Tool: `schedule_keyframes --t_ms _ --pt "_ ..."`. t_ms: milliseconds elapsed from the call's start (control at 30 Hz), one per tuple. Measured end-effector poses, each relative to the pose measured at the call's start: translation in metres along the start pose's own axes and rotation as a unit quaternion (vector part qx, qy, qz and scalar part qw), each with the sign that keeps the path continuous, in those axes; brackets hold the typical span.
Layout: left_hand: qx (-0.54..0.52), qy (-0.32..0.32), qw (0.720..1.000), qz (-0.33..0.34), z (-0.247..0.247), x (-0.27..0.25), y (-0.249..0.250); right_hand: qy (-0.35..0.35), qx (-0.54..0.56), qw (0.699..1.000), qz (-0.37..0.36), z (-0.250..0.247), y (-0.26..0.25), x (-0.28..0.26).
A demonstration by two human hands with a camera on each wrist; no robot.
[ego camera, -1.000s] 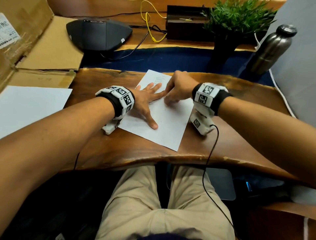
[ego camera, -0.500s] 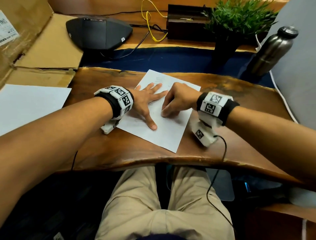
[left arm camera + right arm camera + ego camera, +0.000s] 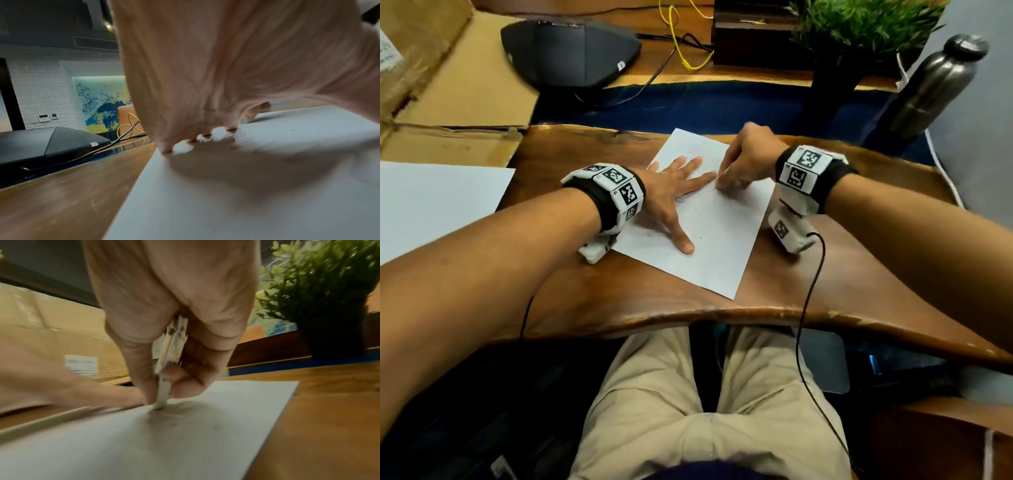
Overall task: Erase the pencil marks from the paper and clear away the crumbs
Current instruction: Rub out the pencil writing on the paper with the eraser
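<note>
The paper (image 3: 709, 226) lies askew on the wooden desk (image 3: 825, 274), its long axis running from the far corner, beyond both sets of fingertips, down to the near corner, well back toward the person from the thumbs. The left hand (image 3: 671, 195) is flat on the sheet with fingers straight and spread, thumb splayed toward the near edge, pinning the paper. The right hand (image 3: 174, 321) pinches a slim white eraser (image 3: 164, 392) between thumb and forefinger, its patterned sleeve running up into the palm and its bare tip touching the paper directly under the fingertips. In the head view that tip sits just beside the left index fingertip, the two hands nearly touching.

Dark crumbs (image 3: 700, 237) speckle the sheet on the near side of the right fingers, between them and the left thumb. Faint pencil marks (image 3: 697, 145) seem to remain toward the far corner, past the right knuckles (too pale to read with certainty).

Judging by this, rubbing is mid-course. The right hand, already on the sheet, is the nearer one to any leftover marks, which lie away from the body along the paper's long axis. The sweep of crumbs is not yet done.
</note>
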State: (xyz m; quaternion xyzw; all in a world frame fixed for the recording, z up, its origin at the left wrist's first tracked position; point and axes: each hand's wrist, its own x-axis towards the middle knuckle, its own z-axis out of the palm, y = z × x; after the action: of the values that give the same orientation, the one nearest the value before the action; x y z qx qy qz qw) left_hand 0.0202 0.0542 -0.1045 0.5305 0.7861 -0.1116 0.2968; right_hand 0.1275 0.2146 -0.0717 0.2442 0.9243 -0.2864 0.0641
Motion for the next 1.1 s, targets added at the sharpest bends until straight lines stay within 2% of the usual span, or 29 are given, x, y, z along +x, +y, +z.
schedule_keyframes --t_ms 100,167,333,500,533,633,700,800,867,900,1033,1100 --pt "0.002 -0.003 1.000 0.001 0.001 0.000 -0.002 -0.090 -0.022 0.994 -0.058 0.023 -0.002 -0.024" --pt "0.006 -0.006 1.000 0.005 0.001 -0.001 -0.002 -0.129 -0.011 0.990 -0.060 0.025 -0.004 -0.031" --pt "0.003 -0.004 1.000 0.004 0.000 -0.004 0.002 -0.007 0.007 1.000 0.001 -0.004 0.003 0.002" --pt "0.010 -0.010 1.000 0.006 0.000 -0.002 -0.001 -0.126 0.003 0.990 -0.058 0.027 0.000 -0.033" --pt "0.008 -0.011 1.000 0.005 0.000 -0.002 -0.001 -0.121 0.014 0.991 -0.048 0.023 0.000 -0.029" --pt "0.006 -0.008 1.000 0.002 -0.001 -0.003 0.002 -0.037 0.034 0.999 0.012 -0.002 0.002 -0.006" --pt "0.005 -0.004 1.000 0.003 -0.001 -0.003 0.002 -0.021 0.024 0.999 0.002 -0.001 0.002 -0.005" --pt "0.010 -0.007 1.000 0.010 -0.001 -0.003 -0.001 -0.113 0.011 0.992 -0.050 0.023 -0.003 -0.034" --pt "0.013 -0.010 1.000 0.010 0.000 -0.002 -0.001 -0.149 0.012 0.988 -0.049 0.026 -0.004 -0.039" --pt "0.016 -0.009 1.000 0.009 0.000 -0.002 -0.001 -0.136 0.020 0.990 -0.039 0.021 -0.004 -0.034" --pt "0.014 0.001 1.000 0.012 0.000 -0.002 0.000 -0.009 0.035 0.999 0.013 0.002 0.006 -0.002" --pt "0.018 0.010 1.000 0.015 0.003 -0.001 -0.002 -0.025 0.043 0.998 0.035 0.001 0.013 0.002"
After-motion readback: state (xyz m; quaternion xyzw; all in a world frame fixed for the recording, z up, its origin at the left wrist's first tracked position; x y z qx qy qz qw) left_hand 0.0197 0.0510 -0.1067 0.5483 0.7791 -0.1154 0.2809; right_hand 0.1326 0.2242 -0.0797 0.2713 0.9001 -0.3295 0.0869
